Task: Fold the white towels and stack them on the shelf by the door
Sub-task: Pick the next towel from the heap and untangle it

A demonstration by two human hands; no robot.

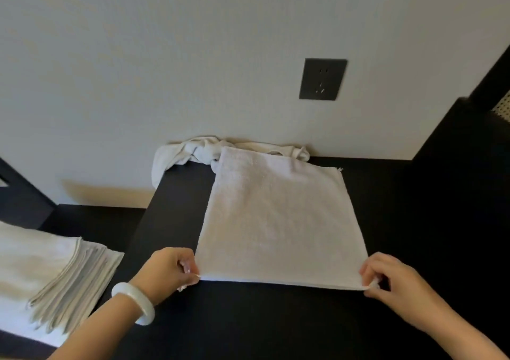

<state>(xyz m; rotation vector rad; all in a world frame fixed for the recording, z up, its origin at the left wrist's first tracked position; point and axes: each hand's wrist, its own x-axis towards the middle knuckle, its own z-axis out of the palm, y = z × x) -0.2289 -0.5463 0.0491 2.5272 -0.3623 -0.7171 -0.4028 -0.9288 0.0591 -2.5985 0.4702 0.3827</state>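
Note:
A white towel (278, 219) lies flat on the dark tabletop (262, 321), folded so that its near edge is doubled. My left hand (168, 270) pinches the towel's near left corner. My right hand (394, 285) pinches the near right corner. Both corners sit low on the table. Behind the flat towel, a crumpled pile of white towels (193, 151) lies against the wall, partly hidden by it. A stack of folded white towels (52, 271) sits lower down at the left.
A dark wall socket (323, 79) is on the white wall above the table. A tall dark panel (469, 166) closes off the right side. The table's left edge drops to a lower dark surface (91, 219). A white bangle (133, 301) circles my left wrist.

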